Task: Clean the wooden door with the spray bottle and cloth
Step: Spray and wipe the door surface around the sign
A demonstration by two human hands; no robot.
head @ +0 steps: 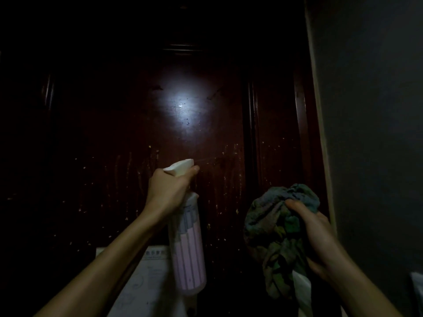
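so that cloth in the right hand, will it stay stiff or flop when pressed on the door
Likely floppy: the cloth bunches in folds in the right hand and a tail hangs below. It should probably flatten against the wooden door, and seems light, held one-handed.

door: left side and top pretty much lost in the dark | spray bottle: trigger tucked behind the left hand, label way too blurry to read | cloth: partly buried in the right hand | white printed sheet: print unreadable, chopped by the bottom edge
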